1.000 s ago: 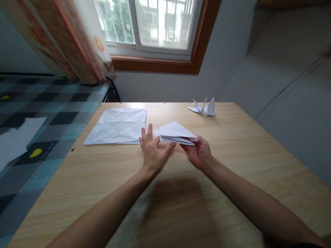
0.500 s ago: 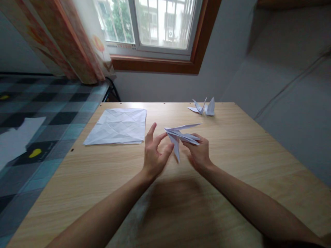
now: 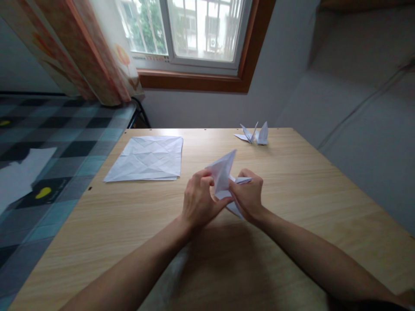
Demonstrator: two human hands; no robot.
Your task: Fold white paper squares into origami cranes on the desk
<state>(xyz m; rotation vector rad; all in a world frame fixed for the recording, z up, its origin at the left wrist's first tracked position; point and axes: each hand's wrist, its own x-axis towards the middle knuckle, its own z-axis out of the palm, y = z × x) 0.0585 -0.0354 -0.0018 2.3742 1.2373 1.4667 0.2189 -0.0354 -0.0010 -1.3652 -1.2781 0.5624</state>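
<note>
Between my hands, above the table, is a folded white paper crane [image 3: 222, 172] with one broad pointed flap standing up. My left hand [image 3: 201, 198] is closed on its left side, fingers curled at the flap and thumb reaching beneath. From the right, my right hand [image 3: 249, 193] pinches the folded body, its thumb pressed against the paper. A narrow point sticks out over the right fingers, and another tip hangs down below the hands. Part of the paper is hidden behind my fingers.
Creased square paper sheets [image 3: 145, 159] lie stacked at the table's far left. Folded paper cranes [image 3: 254, 134] stand near the back edge. Left of the wooden table [image 3: 308, 207] is a checkered bed [image 3: 81, 129] with torn white paper [image 3: 26, 170]. A window [image 3: 204, 30] is behind.
My left hand has gone from spread fingers to a grip on the paper. The folded paper has turned, so a broad flap now points up instead of narrow points to the right.
</note>
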